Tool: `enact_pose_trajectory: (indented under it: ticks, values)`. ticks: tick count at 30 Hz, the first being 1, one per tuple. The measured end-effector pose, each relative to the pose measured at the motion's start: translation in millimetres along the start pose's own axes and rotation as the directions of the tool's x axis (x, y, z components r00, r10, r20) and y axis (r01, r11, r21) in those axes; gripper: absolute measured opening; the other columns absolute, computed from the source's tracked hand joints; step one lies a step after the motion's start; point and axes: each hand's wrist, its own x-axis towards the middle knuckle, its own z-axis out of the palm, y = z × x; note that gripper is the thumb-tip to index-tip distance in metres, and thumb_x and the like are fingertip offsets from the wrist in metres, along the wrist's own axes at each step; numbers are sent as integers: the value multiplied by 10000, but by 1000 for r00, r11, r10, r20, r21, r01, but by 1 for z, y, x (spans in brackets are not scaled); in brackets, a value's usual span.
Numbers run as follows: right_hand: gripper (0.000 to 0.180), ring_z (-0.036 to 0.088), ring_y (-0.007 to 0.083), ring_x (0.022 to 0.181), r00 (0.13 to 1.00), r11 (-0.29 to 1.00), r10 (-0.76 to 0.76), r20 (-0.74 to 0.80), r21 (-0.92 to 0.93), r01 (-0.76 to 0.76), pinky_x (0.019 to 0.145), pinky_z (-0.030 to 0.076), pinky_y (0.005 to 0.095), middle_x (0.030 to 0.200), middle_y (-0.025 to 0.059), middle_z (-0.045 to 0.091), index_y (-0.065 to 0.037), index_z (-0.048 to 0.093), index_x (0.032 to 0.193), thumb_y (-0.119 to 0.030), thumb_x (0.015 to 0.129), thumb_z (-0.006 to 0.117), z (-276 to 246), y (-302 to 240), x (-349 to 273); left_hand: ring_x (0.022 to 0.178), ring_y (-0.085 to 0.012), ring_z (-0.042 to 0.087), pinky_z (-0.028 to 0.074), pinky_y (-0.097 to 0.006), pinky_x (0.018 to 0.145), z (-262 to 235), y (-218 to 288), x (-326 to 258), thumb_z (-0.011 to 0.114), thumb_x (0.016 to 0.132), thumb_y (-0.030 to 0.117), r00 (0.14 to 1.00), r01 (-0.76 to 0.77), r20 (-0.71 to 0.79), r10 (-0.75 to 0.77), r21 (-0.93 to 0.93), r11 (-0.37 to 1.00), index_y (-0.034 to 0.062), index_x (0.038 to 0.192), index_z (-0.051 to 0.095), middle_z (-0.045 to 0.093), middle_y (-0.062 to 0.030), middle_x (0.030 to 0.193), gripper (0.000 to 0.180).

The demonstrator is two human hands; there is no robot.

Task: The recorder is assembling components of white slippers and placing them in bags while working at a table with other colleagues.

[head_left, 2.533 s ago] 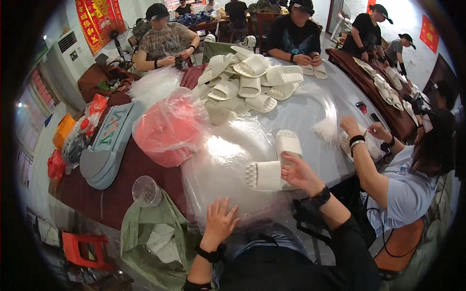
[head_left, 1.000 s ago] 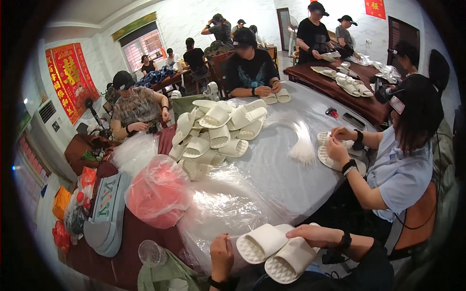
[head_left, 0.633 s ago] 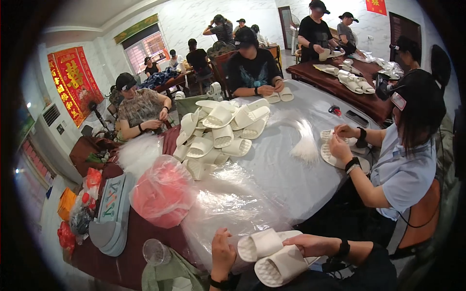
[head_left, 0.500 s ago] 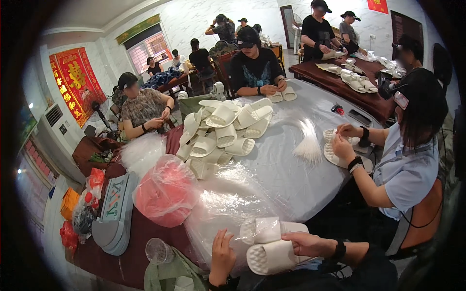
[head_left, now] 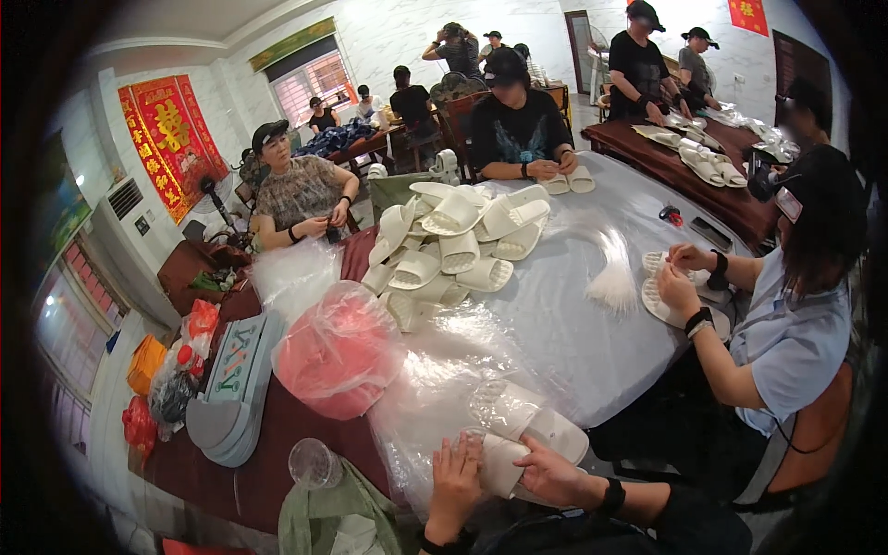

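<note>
A cream slipper (head_left: 502, 465) is tilted up at the near edge of the table. My right hand (head_left: 553, 476) is closed on its right side, thumb on top. Against the left end of that slipper rests my left hand (head_left: 455, 476), its fingers fairly straight and its thumb hidden. Just beyond lies a second cream slipper (head_left: 541, 425) with a textured footbed, beside a clear plastic sheet (head_left: 435, 379). Part of the held slipper's underside is hidden by my right hand.
A pile of cream slippers (head_left: 453, 240) stands mid-table. To its left are a pink bundle in clear plastic (head_left: 338, 351), a clear cup (head_left: 314, 462) and grey-blue shapes (head_left: 231, 398). White strands (head_left: 612, 277) lie right of the pile. A co-worker (head_left: 786, 305) handles slippers at the right.
My left hand has come down from a raised, spread pose onto the slipper's left end. The held slipper has tilted and shifted left, apart from the other. The whole view has shifted slightly.
</note>
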Motion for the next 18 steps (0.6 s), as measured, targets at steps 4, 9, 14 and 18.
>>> enact_pose_trajectory:
  ticks: [4, 9, 14, 18]
  values:
    - [618, 401, 240, 1256, 1000, 1000, -10, -14, 6, 10, 1044, 337, 391, 1407, 148, 333, -80, 125, 1442, 7, 892, 392, 4, -1, 5, 1249, -470, 384, 326, -550, 1002, 6, 5, -2, 479, 894, 138, 999, -2, -46, 3, 42, 999, 68, 1340, 462, 429, -184, 1384, 451]
    - [642, 437, 220, 1199, 994, 996, 92, 54, -5, -92, 994, 366, 372, 1372, 121, 371, -105, 128, 1451, 18, 881, 397, -8, 10, 18, 1250, -484, 368, 317, -552, 1014, 2, 5, -3, 486, 897, 150, 995, -8, -95, 2, -72, 997, 78, 1330, 472, 436, -191, 1372, 438]
    - [619, 479, 189, 1115, 991, 995, 78, 106, 47, -84, 915, 413, 350, 1298, 105, 415, -163, 145, 1450, -44, 909, 421, -37, 36, 49, 1274, -484, 332, 281, -552, 1041, 0, 12, -6, 508, 870, 131, 993, 5, -113, -22, -147, 989, 75, 1320, 482, 423, -190, 1383, 454]
    - [574, 546, 180, 978, 991, 998, 62, 119, 1, -63, 812, 460, 329, 1163, 100, 495, -160, 161, 1438, -156, 946, 456, -3, 26, 54, 1295, -478, 303, 248, -571, 1051, 7, 7, -15, 532, 858, 150, 995, -4, -99, -9, -126, 992, 63, 1291, 507, 404, -172, 1400, 442]
